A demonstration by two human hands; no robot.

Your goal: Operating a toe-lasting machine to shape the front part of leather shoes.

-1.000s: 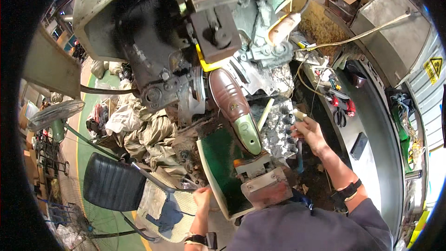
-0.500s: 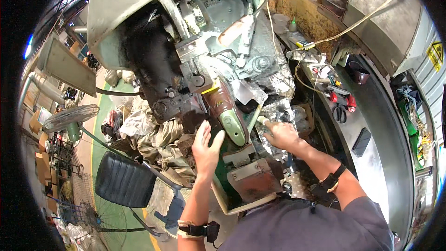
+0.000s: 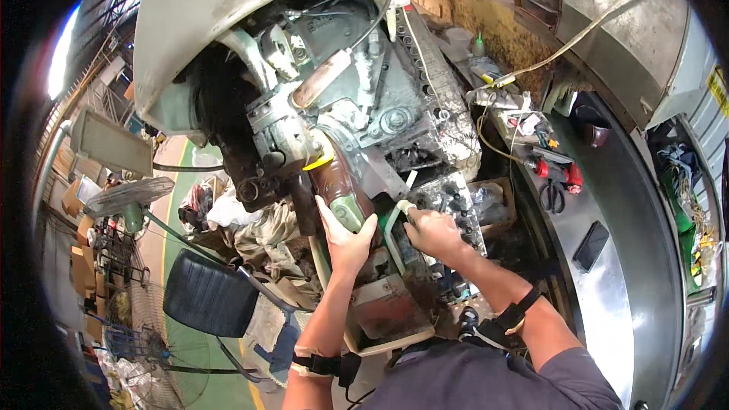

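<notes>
A brown leather shoe upper (image 3: 335, 179) is stretched over a green shoe last (image 3: 347, 215), its near end pointing toward me. The far end sits against the machine's metal clamp (image 3: 282, 133), beside a yellow strip (image 3: 322, 153). My left hand (image 3: 348, 247) cups the near end of the last, thumb on one side and fingers on the other. To its right, my right hand (image 3: 437, 232) is closed around the pale end of a bent light-green lever (image 3: 389, 232). The part of the grip inside my fingers is hidden.
A large pale machine hood (image 3: 220, 0) arches over the mechanism. On the right stands a metal bench (image 3: 607, 296) with a phone (image 3: 591, 246), black scissors (image 3: 552, 196) and a red tool (image 3: 573, 177). A black chair (image 3: 209, 293) and a fan (image 3: 129, 197) are at left.
My left hand has gone from beside the last to gripping its near end. My right hand, still on the lever, has moved slightly left and down. The whole view has shifted.
</notes>
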